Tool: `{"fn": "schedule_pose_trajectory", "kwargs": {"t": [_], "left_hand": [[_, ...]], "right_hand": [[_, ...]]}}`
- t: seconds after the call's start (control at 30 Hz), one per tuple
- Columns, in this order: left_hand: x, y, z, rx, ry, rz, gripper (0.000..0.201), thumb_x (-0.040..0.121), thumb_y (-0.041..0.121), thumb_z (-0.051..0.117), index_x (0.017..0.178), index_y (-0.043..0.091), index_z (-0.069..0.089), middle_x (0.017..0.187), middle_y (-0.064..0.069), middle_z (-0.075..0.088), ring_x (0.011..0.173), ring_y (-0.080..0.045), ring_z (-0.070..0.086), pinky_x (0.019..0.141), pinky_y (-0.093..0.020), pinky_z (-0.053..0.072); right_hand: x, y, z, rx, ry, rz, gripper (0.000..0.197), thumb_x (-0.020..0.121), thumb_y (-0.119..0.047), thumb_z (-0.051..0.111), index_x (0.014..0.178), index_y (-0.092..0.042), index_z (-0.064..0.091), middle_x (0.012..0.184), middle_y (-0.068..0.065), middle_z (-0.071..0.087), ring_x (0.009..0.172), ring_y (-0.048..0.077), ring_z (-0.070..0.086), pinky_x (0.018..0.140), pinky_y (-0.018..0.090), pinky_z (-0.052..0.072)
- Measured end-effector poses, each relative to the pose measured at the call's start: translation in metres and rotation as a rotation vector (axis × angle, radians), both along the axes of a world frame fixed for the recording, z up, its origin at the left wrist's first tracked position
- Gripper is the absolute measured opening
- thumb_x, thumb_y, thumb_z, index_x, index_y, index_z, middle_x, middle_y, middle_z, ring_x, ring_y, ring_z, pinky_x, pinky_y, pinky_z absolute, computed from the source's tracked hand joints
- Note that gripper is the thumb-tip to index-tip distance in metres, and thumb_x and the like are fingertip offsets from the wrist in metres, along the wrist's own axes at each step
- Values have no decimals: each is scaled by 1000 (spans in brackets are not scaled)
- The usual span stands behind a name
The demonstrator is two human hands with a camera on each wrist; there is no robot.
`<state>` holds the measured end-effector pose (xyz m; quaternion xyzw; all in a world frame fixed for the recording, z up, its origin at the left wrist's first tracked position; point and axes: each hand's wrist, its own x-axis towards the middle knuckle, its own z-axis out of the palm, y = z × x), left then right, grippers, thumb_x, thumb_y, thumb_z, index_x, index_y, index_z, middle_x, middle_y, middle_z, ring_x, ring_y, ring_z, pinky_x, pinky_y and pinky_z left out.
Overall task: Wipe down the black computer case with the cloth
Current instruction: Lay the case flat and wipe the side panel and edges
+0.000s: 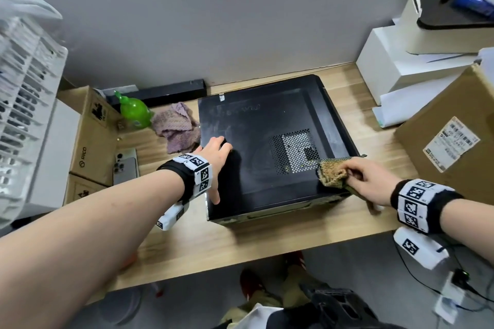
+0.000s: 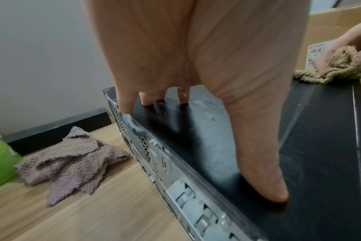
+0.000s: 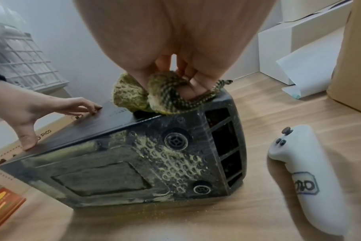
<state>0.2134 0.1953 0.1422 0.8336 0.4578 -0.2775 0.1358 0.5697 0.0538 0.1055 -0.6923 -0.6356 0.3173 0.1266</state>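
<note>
You are in the middle of the wiping step. The dusty black metal computer case [image 1: 272, 147] lies on its side on the light wooden counter [image 1: 240, 238], its broad side panel facing up. Your right hand [image 1: 366, 181] has its fingers [image 3: 193, 81] curled into the bunched tan-and-green woven cloth [image 1: 332, 172], pinching it and pressing it onto the case's top panel at the corner nearest you, just beside the perforated vent grille [image 1: 295, 151]. Your left hand [image 1: 216, 165] rests on the opposite end of the same panel, fingers [image 2: 126, 104] spread and straight, thumb braced near the edge, steadying the case rather than gripping it.

Grey dust smears show over most of the panel beyond the vent, so I judge the wiping far from finished. The next move calls for a firm sweep of the cloth from its corner across the panel, away from you, while your left hand holds the case steady. Go lightly over the vent, since the cloth's loose weave could snag on the mesh.

A crumpled purple knitted rag [image 1: 177, 127] lies on the counter just beside the case's far left corner, unused.
</note>
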Motion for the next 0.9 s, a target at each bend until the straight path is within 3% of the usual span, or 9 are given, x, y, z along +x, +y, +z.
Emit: {"fn": "schedule_pose_trajectory", "kwargs": {"t": [0.1,0.2,0.27,0.37,0.5,0.6,0.77,0.9], "left_hand": [[-7,2,-4,5,-45,-14,141,24,48,97,142,18,25,151,-3,15,138,-31,34,109,-46,42],[-13,0,-5,22,-54,-39,140,34,48,97,149,19,23,158,-6,12,146,-26,21,113,-49,35],[-18,-2,-6,25,-76,-47,138,39,51,95,151,22,21,160,-8,10,147,-26,20,114,-49,34],[-29,-4,-12,21,-139,-125,130,47,58,87,153,22,21,161,-11,13,147,-29,21,116,-45,32],[-26,-20,-19,42,-157,-144,121,59,79,65,156,24,18,165,-10,9,152,-30,6,119,-54,19],[-13,-34,-21,50,-147,-145,121,64,82,63,157,24,12,166,-6,1,153,-28,-3,120,-59,7],[-2,-41,-28,29,-161,-89,128,63,82,64,158,22,1,166,-3,-9,152,-28,-11,117,-65,7],[1,-44,-34,25,-159,-78,134,57,83,64,157,22,-2,165,-3,-12,152,-29,-14,116,-68,6]], "right_hand": [[-7,-5,1,-19,-44,60,25,87,-10,59,105,-27,63,84,-10,58,75,7,56,70,19,42],[-15,-14,1,-23,-58,123,27,87,-10,56,107,-27,62,93,-8,59,84,11,58,81,26,46],[-16,-17,1,2,-63,138,27,89,-9,55,112,-21,63,103,-4,61,95,13,58,92,28,46],[-19,-18,1,46,-74,134,28,90,-7,53,115,-16,63,108,0,61,102,17,57,96,27,43],[-23,-21,-3,66,-86,82,29,90,-7,52,116,-17,62,108,-3,58,102,16,56,95,26,41],[-24,-22,-4,94,-84,102,30,87,-7,57,112,-20,63,106,-8,54,101,13,55,95,26,41],[-16,-19,-7,155,-70,204,31,84,-11,66,113,-21,66,100,-11,52,93,8,55,92,29,47],[-9,-21,-15,166,-68,288,34,81,-15,71,114,-22,68,94,-12,48,83,8,55,82,28,50]]}}
